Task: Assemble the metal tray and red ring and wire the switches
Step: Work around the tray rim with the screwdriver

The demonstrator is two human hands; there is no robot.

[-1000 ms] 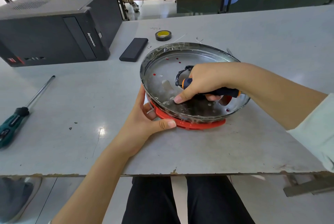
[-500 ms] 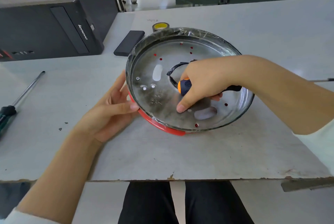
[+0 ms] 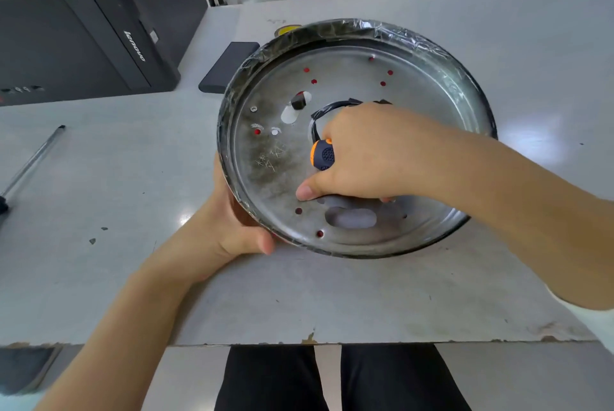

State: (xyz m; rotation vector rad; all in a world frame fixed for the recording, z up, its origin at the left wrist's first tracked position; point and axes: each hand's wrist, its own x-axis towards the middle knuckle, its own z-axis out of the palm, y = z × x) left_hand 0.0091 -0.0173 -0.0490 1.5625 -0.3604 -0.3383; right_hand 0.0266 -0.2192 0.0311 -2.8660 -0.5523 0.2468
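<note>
While the left hand (image 3: pixel 229 231) grips the near-left rim of the round shiny metal tray (image 3: pixel 428 85), the right hand (image 3: pixel 368 151) is wrapped round an orange-and-dark-blue screwdriver handle (image 3: pixel 321 155) inside it.

Tray sits mid-table on the grey worktable (image 3: pixel 332 294), tilted a bit, red showing through its small holes. Black desktop PC case (image 3: pixel 83 42) far left, flat black slab (image 3: pixel 229 67) just beside the tray.

just one head cam, looking forward and steeply down, close over surface (image 3: pixel 332 294), near edge and lap at bottom
</note>
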